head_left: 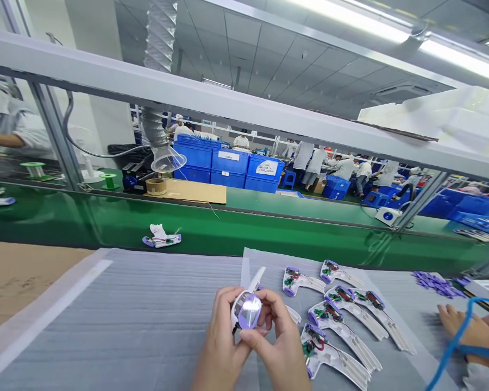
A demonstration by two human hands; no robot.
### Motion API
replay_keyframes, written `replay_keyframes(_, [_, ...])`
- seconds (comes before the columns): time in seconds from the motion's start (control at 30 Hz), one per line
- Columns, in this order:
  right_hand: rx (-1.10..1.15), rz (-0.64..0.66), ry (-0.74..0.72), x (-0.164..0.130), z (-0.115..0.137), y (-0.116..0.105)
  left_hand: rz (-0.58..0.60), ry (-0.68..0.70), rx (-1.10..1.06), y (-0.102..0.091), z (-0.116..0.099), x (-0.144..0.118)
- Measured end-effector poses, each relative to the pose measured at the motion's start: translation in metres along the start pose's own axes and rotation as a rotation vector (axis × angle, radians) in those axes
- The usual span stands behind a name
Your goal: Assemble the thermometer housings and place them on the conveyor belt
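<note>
Holding one white-and-purple device (246, 309) between both hands, low and centre in the head view, above the grey foam sheet (138, 320) covering the worktop. Left hand (222, 339) wrapped round the device's left side, fingers curled and closed on it. Right hand (279, 339) closed on the device too, thumb pressed at its lower edge, fingers folded over its right side. Device's purple rounded face turned up toward the camera, white handle part sticking up and away behind it.

Just right of the device: a cluster of open half-shells (342, 320) lying flat on the foam sheet, white handles, purple heads, green boards and red wires showing inside. Six or so, exact count hard to tell. Further right of the device, near the frame edge: another person's hands (470, 331) resting on the worktop, blue cable (456, 342) crossing in front of them. Above those hands, a small pile of purple parts (432, 282).

Beyond the device, up the frame: green conveyor belt (269, 231) running left to right, one more open half-shell unit (162, 238) lying on it, up-left of the device. Behind the belt: cardboard sheet (195, 191), tape roll (156, 186), clear extraction funnel (168, 158) on a ribbed hose. Far back: stacked blue crates (228, 165) and people in white coats, too small to detail.
</note>
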State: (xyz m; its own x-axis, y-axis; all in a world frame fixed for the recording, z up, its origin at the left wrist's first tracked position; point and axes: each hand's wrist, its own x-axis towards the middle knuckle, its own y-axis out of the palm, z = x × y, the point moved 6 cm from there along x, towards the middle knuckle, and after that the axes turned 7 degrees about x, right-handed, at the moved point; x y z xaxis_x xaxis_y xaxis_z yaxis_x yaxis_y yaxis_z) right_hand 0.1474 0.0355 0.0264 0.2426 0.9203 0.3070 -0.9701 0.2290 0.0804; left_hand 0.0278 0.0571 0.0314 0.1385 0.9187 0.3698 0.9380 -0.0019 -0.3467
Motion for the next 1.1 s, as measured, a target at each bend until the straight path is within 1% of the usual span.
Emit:
replay_keyframes(0.1, [-0.027, -0.011, -0.009, 0.000, 0.005, -0.001, 0.023, 0.092, 0.036, 0.002, -0.006, -0.002])
replay_keyframes(0.27, [-0.100, 0.019, -0.004, 0.000, 0.007, -0.004, 0.020, 0.136, 0.076, 0.002, -0.008, -0.003])
replay_keyframes(0.37, [-0.136, 0.009, -0.012, 0.000, 0.007, -0.006, 0.022, 0.169, 0.101, 0.002, -0.009, -0.004])
replay_keyframes(0.57, [-0.163, -0.067, -0.150, -0.008, 0.010, -0.002, 0.057, 0.228, 0.132, 0.005, -0.009, -0.006])
replay_keyframes(0.67, [-0.260, -0.110, -0.282, -0.011, 0.020, -0.004, 0.041, 0.233, 0.143, 0.004, -0.011, -0.006])
replay_keyframes(0.73, [-0.296, -0.106, -0.335, -0.007, 0.029, -0.011, 0.036, 0.239, 0.140, 0.001, -0.014, -0.006])
replay_keyframes(0.8, [-0.285, -0.022, -0.324, 0.001, 0.038, -0.018, 0.062, 0.245, 0.123, 0.001, -0.017, -0.005])
replay_keyframes(0.9, [-0.236, 0.223, -0.251, 0.015, 0.047, -0.021, 0.137, 0.241, 0.087, 0.003, -0.020, -0.006])
replay_keyframes(0.93, [-0.226, 0.285, -0.231, 0.017, 0.049, -0.021, 0.152, 0.243, 0.073, 0.004, -0.021, -0.006])
replay_keyframes(1.0, [-0.224, 0.347, -0.198, 0.020, 0.052, -0.021, 0.168, 0.261, 0.054, 0.004, -0.024, -0.006])
replay_keyframes(1.1, [-0.232, 0.373, -0.205, 0.019, 0.052, -0.019, 0.178, 0.306, 0.067, 0.003, -0.030, -0.006])
